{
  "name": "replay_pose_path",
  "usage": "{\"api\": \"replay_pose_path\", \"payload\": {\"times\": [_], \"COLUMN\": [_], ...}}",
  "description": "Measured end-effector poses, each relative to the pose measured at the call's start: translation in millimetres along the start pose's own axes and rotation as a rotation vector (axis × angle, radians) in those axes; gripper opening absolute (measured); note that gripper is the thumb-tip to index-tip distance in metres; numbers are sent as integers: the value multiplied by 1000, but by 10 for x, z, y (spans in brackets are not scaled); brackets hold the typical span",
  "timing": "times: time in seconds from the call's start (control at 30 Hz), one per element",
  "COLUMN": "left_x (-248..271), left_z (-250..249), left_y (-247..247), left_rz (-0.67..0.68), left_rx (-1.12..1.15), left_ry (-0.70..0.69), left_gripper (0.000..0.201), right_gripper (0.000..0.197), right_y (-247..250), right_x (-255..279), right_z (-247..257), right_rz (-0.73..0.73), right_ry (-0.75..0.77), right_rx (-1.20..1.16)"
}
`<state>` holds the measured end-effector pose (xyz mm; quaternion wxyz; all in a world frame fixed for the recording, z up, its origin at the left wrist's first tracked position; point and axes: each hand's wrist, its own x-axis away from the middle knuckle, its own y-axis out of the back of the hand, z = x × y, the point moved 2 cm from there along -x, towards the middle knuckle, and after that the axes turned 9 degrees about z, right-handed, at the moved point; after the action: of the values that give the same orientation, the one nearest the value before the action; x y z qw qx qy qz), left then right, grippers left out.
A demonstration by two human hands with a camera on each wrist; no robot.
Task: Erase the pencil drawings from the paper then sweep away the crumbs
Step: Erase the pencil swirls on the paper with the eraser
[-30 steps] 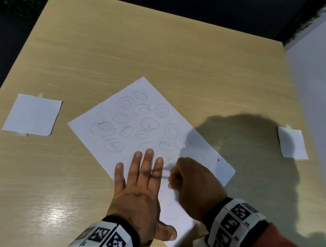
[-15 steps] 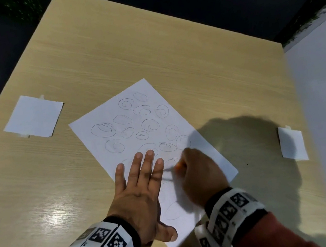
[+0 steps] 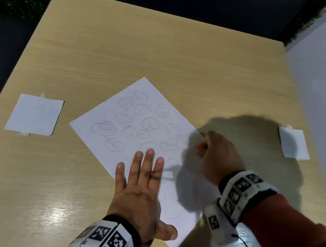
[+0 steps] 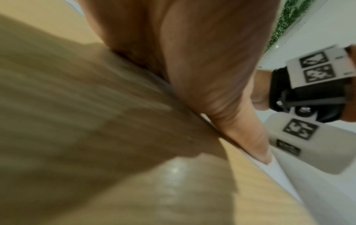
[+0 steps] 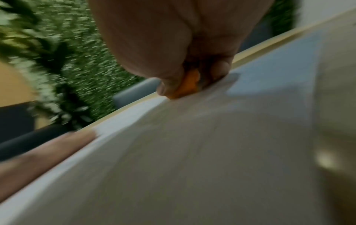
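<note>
Left hand (image 3: 140, 188), lower centre, lies flat with fingers straight, pinning the paper (image 3: 137, 127) mid-frame on the table (image 3: 146, 51). Right hand (image 3: 218, 157), right of it, pinches an orange eraser (image 5: 189, 85) against the sheet's right edge. Best: short strokes away from the pinning hand, so the edge doesn't buckle.

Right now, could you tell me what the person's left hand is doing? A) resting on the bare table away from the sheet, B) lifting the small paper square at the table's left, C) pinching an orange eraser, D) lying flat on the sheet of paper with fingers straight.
D: the left hand lies flat with fingers spread on the paper, while the right hand pinches the orange eraser.
</note>
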<state>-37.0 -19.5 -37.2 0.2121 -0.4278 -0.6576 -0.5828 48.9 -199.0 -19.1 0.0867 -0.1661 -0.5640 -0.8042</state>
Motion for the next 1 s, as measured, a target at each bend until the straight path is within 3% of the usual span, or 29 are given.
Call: {"api": "replay_pose_path", "payload": {"times": [0.07, 0.13, 0.3, 0.37, 0.5, 0.57, 0.63, 0.77, 0.9, 1.0], "left_x": [2, 1, -4, -11, -1, -4, 0, 4, 3, -6], "left_z": [-6, 1, -6, 1, -5, -4, -8, -7, 6, 11], "left_y": [-2, 4, -8, -15, -18, -9, -6, -9, -16, -19], "left_rz": [-1, -6, -18, -24, -10, -12, -13, -27, -21, -24], "left_rx": [2, 0, -4, -11, -6, -7, -8, -18, -14, 4], "left_ry": [3, 6, 6, 10, 10, 11, 9, 11, 6, -1], "left_gripper": [143, 142, 142, 142, 142, 142, 142, 142, 143, 143], "right_gripper": [10, 8, 15, 12, 11, 10, 7, 11, 12, 11], "right_y": [134, 115, -373, -308, 11, 65, -38, -454, -189, 46], "right_x": [-114, -51, 556, 426, 34, 51, 227, 675, 273, 62], "right_z": [-131, -77, 347, 260, -96, -111, 52, 422, 65, -176], "right_rz": [1, 0, 215, 109, 2, -17, 34, 203, 33, -14], "right_ry": [-87, -66, 261, 198, -73, -98, -29, 281, 52, -113], "right_rx": [19, 5, -1, 9, -11, -17, -58, -13, -14, -15]}}
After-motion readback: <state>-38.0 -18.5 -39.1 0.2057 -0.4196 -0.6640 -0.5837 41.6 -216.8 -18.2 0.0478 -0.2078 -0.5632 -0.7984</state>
